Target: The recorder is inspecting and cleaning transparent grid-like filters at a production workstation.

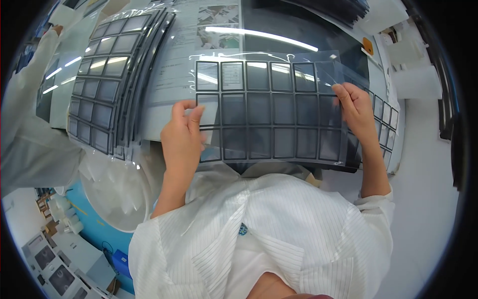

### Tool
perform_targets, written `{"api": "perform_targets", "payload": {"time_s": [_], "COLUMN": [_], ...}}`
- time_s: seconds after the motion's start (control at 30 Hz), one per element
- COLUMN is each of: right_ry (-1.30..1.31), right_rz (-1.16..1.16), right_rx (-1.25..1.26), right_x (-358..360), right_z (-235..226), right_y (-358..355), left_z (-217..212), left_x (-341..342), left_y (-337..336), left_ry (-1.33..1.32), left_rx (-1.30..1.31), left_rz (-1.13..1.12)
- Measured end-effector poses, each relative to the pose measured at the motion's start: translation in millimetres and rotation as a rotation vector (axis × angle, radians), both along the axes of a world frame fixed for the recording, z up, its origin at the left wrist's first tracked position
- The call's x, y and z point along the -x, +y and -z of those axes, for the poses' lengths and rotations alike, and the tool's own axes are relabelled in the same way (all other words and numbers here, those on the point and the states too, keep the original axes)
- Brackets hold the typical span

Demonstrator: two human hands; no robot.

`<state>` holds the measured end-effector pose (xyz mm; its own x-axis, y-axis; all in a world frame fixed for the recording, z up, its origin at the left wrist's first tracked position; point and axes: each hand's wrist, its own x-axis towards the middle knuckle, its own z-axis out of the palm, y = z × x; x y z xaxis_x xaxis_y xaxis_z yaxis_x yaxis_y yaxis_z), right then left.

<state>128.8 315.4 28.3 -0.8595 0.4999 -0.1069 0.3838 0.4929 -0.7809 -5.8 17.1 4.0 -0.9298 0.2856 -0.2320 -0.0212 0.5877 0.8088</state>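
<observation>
"Where's the clear sheet (258, 108) with dark frames?"
"Above the near edge of the table (377, 70)."
"And each grip?"
"The left hand (183, 134) pinches its left side, the right hand (356, 107) its right side, higher up."
"What lies around?"
"A stack of framed sheets (107, 74) off to the left, and another framed sheet (386, 119) by the table's near right corner."
</observation>
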Motion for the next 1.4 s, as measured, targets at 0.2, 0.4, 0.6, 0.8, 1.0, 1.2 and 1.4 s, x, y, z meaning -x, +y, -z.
{"api": "perform_targets", "payload": {"time_s": [0.2,0.4,0.6,0.8,1.0,1.2,1.4], "right_ry": [0.085,0.104,0.164,0.144,0.173,0.201,0.272], "right_rz": [0.102,0.162,0.194,0.319,0.366,0.285,0.28], "right_rx": [0.126,0.052,0.094,0.112,0.151,0.146,0.16], "right_x": [-10,-39,-67,-91,-96,-98,-100], "right_z": [6,3,12,10,12,7,8], "right_y": [2,6,25,30,31,28,26], "left_z": [8,8,2,7,7,6,10], "left_x": [8,1,-25,-43,-45,-43,-46], "left_y": [-13,-16,-11,-5,-4,-3,3], "left_ry": [-0.098,-0.22,-0.247,-0.194,-0.19,-0.282,-0.333], "left_rx": [-0.266,-0.439,-0.339,-0.316,-0.257,-0.352,-0.624], "left_rz": [-0.038,-0.016,0.063,0.208,0.286,0.197,0.114]}}
